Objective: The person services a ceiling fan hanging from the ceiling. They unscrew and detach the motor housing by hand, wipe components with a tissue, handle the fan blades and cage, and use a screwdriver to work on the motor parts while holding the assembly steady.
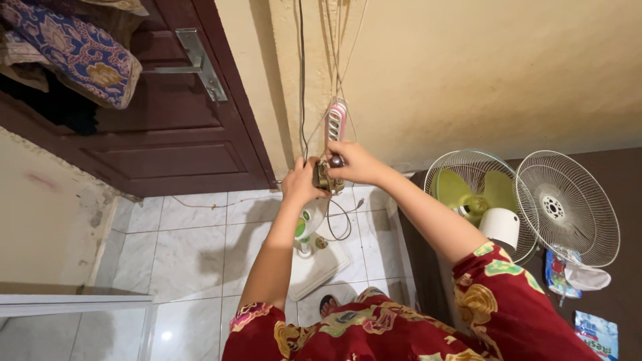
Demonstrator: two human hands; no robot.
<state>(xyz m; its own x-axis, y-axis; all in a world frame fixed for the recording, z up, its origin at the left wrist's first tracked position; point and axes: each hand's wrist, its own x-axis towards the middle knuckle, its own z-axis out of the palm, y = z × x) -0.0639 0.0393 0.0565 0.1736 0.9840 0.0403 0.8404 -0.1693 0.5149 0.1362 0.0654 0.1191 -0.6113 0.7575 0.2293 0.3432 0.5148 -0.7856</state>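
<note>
Above the fan base [314,264], both hands' grips, left hand [301,184] and right hand [351,164], clamped the small motor part [326,175]; slipping could drop it.

Small dull metal motor part [326,175], glossy white plastic power strip [335,122], thin white wire fan guard [567,207], matt white plastic fan base [319,266], glossy marbled floor tiles [194,247], dark varnished wooden door [167,127], rough matt cream wall [481,73], patterned cloth [73,47]

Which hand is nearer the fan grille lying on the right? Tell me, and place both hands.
Right. The right hand grips the small metal part by the wall, on the side toward the fan grille. The left hand holds the same part from the far side.
</note>
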